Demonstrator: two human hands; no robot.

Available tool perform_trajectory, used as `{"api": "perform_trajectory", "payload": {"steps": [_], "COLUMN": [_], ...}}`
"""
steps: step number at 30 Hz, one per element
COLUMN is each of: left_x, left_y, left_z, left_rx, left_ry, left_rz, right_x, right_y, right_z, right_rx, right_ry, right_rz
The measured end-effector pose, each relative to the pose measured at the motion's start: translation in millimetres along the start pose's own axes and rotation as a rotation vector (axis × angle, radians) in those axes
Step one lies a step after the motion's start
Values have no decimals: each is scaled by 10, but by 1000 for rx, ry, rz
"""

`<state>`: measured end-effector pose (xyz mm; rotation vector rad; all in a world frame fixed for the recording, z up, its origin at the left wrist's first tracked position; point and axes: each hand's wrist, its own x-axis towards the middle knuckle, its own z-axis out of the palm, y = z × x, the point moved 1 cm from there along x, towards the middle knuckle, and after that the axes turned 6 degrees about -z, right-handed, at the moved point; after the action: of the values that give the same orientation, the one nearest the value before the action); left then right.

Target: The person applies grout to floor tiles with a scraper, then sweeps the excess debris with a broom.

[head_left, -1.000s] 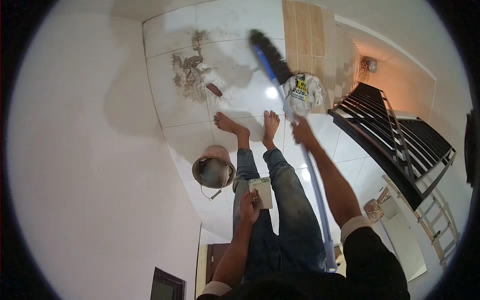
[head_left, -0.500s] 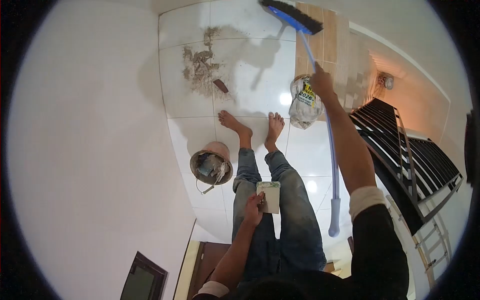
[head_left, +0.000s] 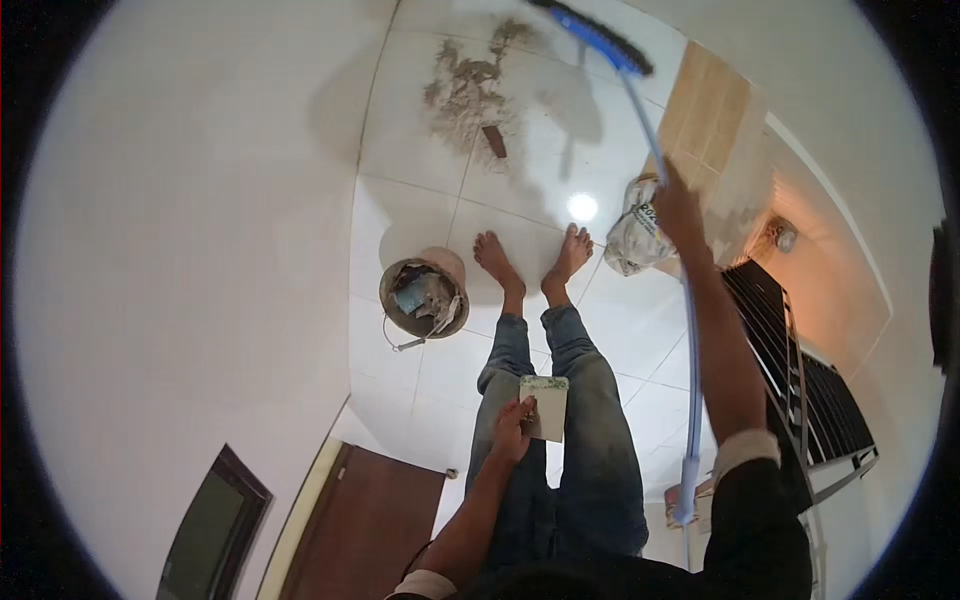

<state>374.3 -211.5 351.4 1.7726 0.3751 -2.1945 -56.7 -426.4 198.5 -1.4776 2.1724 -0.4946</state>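
The right hand (head_left: pixel 680 205) is stretched forward, and its grip is closed round the blue handle of a broom (head_left: pixel 600 35), part-way along the shaft. The black-bristled head is seen far beyond this grip on the white tiled floor (head_left: pixel 420 150), while the handle's free end runs back from the grip alongside the forearm. A pile of grey debris (head_left: pixel 468 80) lies just left of the bristles, with a small brown fragment (head_left: pixel 494 141) at its near edge. Just beside the right grip, on its left, a stuffed printed sack (head_left: pixel 632 240) is set on the floor. The left hand (head_left: pixel 512 432) is held close to the body above the jeans, and its grip is pinched on the lower edge of a pale rectangular piece (head_left: pixel 546 408) speckled green along the top. Ahead of this grip two bare feet (head_left: pixel 497 257) are planted, and further ahead to the left a bucket (head_left: pixel 425 297) filled with rubble is seen. A black railing (head_left: pixel 790 350) lies to the right of the right grip.
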Motion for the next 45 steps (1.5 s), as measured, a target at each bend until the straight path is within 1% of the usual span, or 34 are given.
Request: {"api": "perform_trajectory", "payload": {"steps": [1,2,3,4,6,7,9,12,13,15,16,17,18,19,20,21,23,24,26,28,29,31,32,33,34,35,37,39,40,41,42,43,44,45], "left_x": [-6,-47,-46,-27,-52,-74,35,-26,-15,-19,-9,-31,-42,-21,3,3,-50,-33,-27,-74,-102,-73,-84,-97,-17,42,93,177,240,302,347,389,411,417], "left_y": [-22,-42,-20,8,-2,-36,-11,136,156,192,224,282,316,342,354,372,571,556,665,784,846,869,930,994,958,943,980,970,983,961,935,918,898,905], "left_z": [-32,-35,-45,-78,-127,-181,-261,-222,-244,-316,-357,-364,-380,-417,-451,-471,-470,-486,-408,-302,-247,-102,3,109,140,207,392,621,745,917,1094,1272,1447,1715], "left_rx": [-18,-22,-18,-20,158,136,-2,-133,-156,-203,-221,-158,-95,-110,-242,-376,-345,-393,-446,-518,-554,-525,-539,-552,-592,-631,-662,-718,-732,-675,-641,-607,-733,-701], "left_ry": [7,38,62,61,139,131,24,12,-2,48,43,16,-6,-4,-69,-134,-117,-70,-48,-67,-76,-100,-78,-55,-90,-123,-84,-49,-34,-11,10,33,60,90], "left_rz": [5,-16,-37,-38,23,20,-6,-16,-1,15,20,37,52,51,40,27,11,46,123,105,96,144,136,129,130,129,133,167,178,270,308,345,267,291], "right_x": [367,719,935,896,630,266,-252,-535,-366,-98,182,556,952,1346,1735,1953,2031,1878,1416,1040,952,936,1076,1239,1416,1647,2225,2929,3333,3684,3798,3805,3808,3701], "right_y": [93,189,220,178,45,2,-59,-1028,-1155,-1330,-1276,-1388,-1352,-1308,-1272,-1474,-1388,-1278,-1179,-1282,-1431,-1676,-1948,-2273,-2420,-2256,-1852,-1925,-1923,-1914,-2090,-2063,-2051,-1900], "right_z": [146,309,422,529,821,872,788,41,13,40,213,294,530,768,1002,1056,1309,1332,1000,425,102,-416,-650,-848,-958,-944,-747,-230,152,490,787,911,1028,989], "right_rx": [-108,-105,-105,-108,-158,-190,-19,15,3,-76,-158,-97,-149,-204,-260,-294,-459,-436,-376,-305,-271,-335,-351,-363,-371,-381,-541,-419,-278,-143,-319,-388,-457,-426], "right_ry": [-15,-49,-74,-75,-268,-195,-332,-382,-381,-224,-80,-132,-106,-76,-42,-140,-342,-371,-395,-397,-401,-423,-430,-497,-557,-559,-335,-335,-391,-452,-600,-616,-616,-491], "right_rz": [16,0,-11,-12,37,-30,41,167,138,3,-240,-221,-284,-347,-407,-269,-186,-231,-317,-393,-435,-360,-371,-162,48,41,-735,-453,-320,-186,-276,-421,-567,-773]}}
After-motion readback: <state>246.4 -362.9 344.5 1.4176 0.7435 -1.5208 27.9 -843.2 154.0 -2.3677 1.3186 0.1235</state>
